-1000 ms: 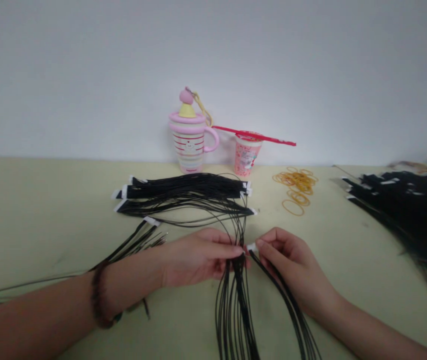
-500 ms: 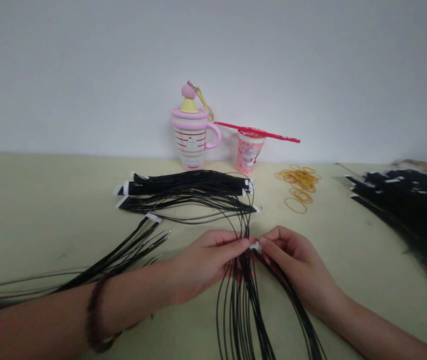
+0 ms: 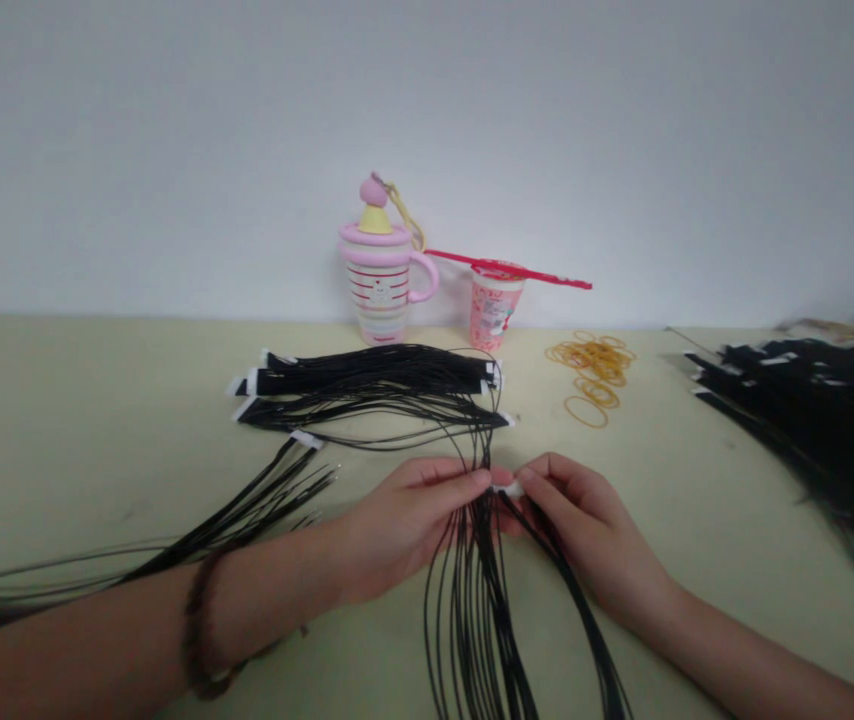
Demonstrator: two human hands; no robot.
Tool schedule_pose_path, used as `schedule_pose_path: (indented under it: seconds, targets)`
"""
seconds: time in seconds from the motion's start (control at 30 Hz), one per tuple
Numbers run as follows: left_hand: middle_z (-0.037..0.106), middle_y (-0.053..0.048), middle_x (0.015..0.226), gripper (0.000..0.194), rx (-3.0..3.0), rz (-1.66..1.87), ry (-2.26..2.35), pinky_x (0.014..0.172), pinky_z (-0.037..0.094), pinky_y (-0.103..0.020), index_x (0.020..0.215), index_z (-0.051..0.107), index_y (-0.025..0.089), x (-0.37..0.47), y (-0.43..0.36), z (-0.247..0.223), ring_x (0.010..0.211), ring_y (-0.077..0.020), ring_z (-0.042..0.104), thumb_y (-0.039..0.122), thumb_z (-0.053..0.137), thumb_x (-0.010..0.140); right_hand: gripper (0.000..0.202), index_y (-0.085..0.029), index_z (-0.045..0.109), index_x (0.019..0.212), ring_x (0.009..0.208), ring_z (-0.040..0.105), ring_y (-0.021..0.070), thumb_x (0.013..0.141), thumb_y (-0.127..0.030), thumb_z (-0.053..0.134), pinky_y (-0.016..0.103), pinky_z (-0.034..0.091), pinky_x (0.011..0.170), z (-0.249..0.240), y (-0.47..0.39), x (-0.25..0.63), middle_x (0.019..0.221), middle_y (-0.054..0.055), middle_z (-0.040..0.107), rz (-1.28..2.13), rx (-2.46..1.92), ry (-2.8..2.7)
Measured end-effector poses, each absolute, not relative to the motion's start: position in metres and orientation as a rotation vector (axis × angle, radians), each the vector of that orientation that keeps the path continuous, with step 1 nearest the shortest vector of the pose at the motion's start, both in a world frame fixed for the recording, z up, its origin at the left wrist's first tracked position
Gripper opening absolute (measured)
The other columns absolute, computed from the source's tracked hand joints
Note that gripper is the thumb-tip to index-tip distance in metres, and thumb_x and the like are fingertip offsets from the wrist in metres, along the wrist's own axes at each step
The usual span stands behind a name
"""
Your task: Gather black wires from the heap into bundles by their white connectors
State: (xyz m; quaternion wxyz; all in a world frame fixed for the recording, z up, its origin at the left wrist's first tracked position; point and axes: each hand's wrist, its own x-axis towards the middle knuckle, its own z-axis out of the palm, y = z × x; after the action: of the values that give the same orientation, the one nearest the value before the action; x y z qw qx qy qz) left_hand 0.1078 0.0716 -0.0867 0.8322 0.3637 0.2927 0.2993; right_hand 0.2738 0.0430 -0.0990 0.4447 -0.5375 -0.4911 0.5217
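A plain pale wall [image 3: 172, 150] stands behind your table [image 3: 97, 410], whose yellowish-green top carries everything in front of you. At its right side lies a dark heap of wires [image 3: 809, 410], probably within easy reach of that arm.

Your left hand [image 3: 416, 520] pinches hanging wires [image 3: 483, 600] near their upper part between thumb and fingers, likely so the lengths can drop freely below. Your right hand [image 3: 584, 535] presses thumb and finger on a white end piece, just beside the left fingertips, perhaps to line the ends up.

Beyond them, black bundles [image 3: 374, 375] lie crosswise, white ends roughly level, seemingly for order. A lidded mug [image 3: 382, 290] and a pink cup [image 3: 493, 315] stand by the wall; rubber bands [image 3: 593, 362] lie loosely piled near the cup. Smallest is that pinched white end piece [image 3: 508, 490].
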Motion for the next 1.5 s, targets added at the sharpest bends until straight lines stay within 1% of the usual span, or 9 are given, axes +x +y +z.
schedule_pose_path:
  seconds: [0.3,0.47,0.67,0.9,1.0,1.1,1.17,1.27,1.5]
  targets:
    - [0.064,-0.007,0.080,0.021,0.781,0.659,0.589,0.065,0.043,-0.022,0.095,0.068,0.012,0.105,0.077,-0.083,0.067,-0.0098,0.057,0.016,0.058,0.077,0.027,-0.015,0.053,0.080,0.060,0.051,0.0095,0.078,-0.041,0.060,0.022,0.036,0.057,-0.098,0.046,0.276,0.068,0.002,0.063,1.290,-1.179,-1.241]
    - [0.061,-0.010,0.079,0.048,0.687,0.589,0.426,0.062,0.042,-0.025,0.101,0.065,0.006,0.098,0.071,-0.055,0.070,-0.0145,0.053,0.008,0.051,0.056,0.028,-0.015,0.051,0.072,0.051,0.042,0.0057,0.074,-0.039,0.065,0.019,0.029,0.048,-0.065,0.040,0.275,0.056,-0.005,0.052,1.187,-1.164,-1.287]
    - [0.061,-0.012,0.078,0.054,0.671,0.709,0.465,0.064,0.041,-0.025,0.100,0.064,0.005,0.087,0.014,-0.030,0.072,-0.0164,0.054,0.004,0.047,0.050,0.027,-0.015,0.053,0.073,0.048,0.041,0.0062,0.073,-0.039,0.064,0.020,0.029,0.046,-0.041,-0.001,0.265,0.056,-0.004,0.054,1.181,-1.089,-1.346]
    - [0.064,-0.010,0.089,0.061,0.770,0.873,0.653,0.075,0.041,-0.026,0.102,0.057,0.010,0.066,-0.052,-0.040,0.080,-0.0153,0.059,-0.007,0.045,0.045,0.023,-0.015,0.055,0.072,0.045,0.042,0.0069,0.066,-0.033,0.067,0.020,0.031,0.044,-0.052,-0.035,0.233,0.049,-0.005,0.051,1.164,-1.040,-1.230]
    - [0.064,-0.008,0.087,0.044,1.008,0.762,0.758,0.066,0.042,-0.026,0.095,0.058,0.014,0.044,-0.060,-0.044,0.078,-0.0158,0.059,0.000,0.050,0.054,0.021,-0.015,0.057,0.073,0.048,0.047,0.0075,0.062,-0.030,0.068,0.020,0.036,0.046,-0.048,-0.046,0.216,0.054,-0.004,0.055,1.187,-1.007,-1.179]
    - [0.055,0.000,0.063,0.027,1.401,0.534,0.943,0.045,0.027,-0.020,0.087,0.063,0.012,0.018,-0.065,-0.042,0.051,-0.0065,0.045,0.005,0.058,0.061,0.021,-0.016,0.058,0.072,0.047,0.048,0.0073,0.059,-0.027,0.069,0.020,0.039,0.047,-0.043,-0.051,0.198,0.051,-0.005,0.054,1.224,-0.960,-1.132]
    - [0.050,0.003,0.059,0.030,1.418,0.606,0.931,0.042,0.021,-0.019,0.095,0.063,0.014,0.004,-0.068,-0.035,0.046,-0.0037,0.038,0.008,0.060,0.066,0.020,-0.016,0.058,0.071,0.046,0.048,0.0072,0.058,-0.026,0.069,0.020,0.039,0.045,-0.042,-0.048,0.187,0.050,-0.005,0.053,1.259,-0.923,-1.099]
    - [0.054,0.002,0.064,0.037,1.224,0.753,0.816,0.043,0.026,-0.016,0.105,0.059,0.016,-0.007,-0.067,-0.021,0.048,-0.0027,0.040,0.007,0.059,0.070,0.022,-0.017,0.056,0.068,0.048,0.050,0.0073,0.057,-0.028,0.071,0.020,0.041,0.045,-0.043,-0.039,0.176,0.054,-0.004,0.055,1.327,-0.854,-1.059]
    - [0.064,-0.010,0.077,0.030,1.008,0.840,0.534,0.048,0.040,-0.015,0.099,0.061,0.003,0.003,-0.048,-0.002,0.054,-0.0062,0.053,0.003,0.049,0.071,0.028,-0.019,0.052,0.070,0.050,0.049,0.0061,0.056,-0.029,0.073,0.020,0.042,0.047,-0.033,-0.030,0.208,0.057,-0.006,0.051,1.442,-0.656,-1.015]
